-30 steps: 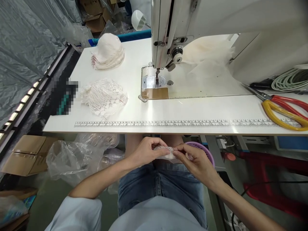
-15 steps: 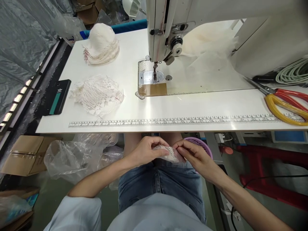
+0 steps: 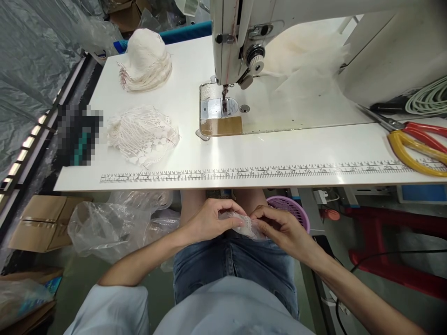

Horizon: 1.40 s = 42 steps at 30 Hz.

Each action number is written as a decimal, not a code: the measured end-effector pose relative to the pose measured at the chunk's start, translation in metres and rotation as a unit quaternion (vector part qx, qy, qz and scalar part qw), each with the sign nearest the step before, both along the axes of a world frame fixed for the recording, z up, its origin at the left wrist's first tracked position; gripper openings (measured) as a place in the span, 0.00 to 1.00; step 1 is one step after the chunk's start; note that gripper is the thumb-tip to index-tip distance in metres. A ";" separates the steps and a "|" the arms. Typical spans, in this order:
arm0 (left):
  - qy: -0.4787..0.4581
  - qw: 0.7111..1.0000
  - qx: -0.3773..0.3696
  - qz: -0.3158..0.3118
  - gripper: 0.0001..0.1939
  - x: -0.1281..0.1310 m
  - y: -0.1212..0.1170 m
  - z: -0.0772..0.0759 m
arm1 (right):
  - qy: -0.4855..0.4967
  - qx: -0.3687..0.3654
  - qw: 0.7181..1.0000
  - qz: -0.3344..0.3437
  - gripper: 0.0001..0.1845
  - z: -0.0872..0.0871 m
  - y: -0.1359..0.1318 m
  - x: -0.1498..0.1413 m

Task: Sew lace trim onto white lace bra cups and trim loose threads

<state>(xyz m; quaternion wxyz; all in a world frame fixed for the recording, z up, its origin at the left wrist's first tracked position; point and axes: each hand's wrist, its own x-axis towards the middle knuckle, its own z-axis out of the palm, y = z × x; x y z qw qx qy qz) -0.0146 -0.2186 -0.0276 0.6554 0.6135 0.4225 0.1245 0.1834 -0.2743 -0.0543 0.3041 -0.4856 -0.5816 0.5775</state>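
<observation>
White counter (image 3: 188, 151): sewing machine (image 3: 225, 51) centre to right; cream cloth stack (image 3: 148, 58) far left, lace pile (image 3: 143, 135) nearer; scissors (image 3: 396, 136) right, overlapping front-edge ruler (image 3: 272, 172).

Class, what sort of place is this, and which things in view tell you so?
Probably a sewing workshop: a sewing machine stands on a white table printed with a ruler scale, lacy white pieces lie to its left, and large scissors rest at the right.
</observation>
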 end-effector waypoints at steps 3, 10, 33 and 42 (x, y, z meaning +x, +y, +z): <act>0.004 1.000 0.001 -0.002 0.09 0.000 0.000 0.000 | -0.007 -0.005 1.000 -0.001 0.10 -0.001 -0.003 0.004; -0.011 1.000 0.001 0.001 0.09 0.001 -0.002 -0.001 | -0.010 0.022 1.000 -0.014 0.08 -0.005 -0.008 0.003; -0.013 0.999 -0.033 0.009 0.10 0.010 -0.004 0.002 | -0.050 -0.006 0.998 0.048 0.17 -0.004 -0.016 0.009; -0.049 0.998 -0.042 0.001 0.16 -0.009 -0.002 -0.007 | 0.101 -0.173 0.980 0.000 0.14 -0.007 -0.003 -0.003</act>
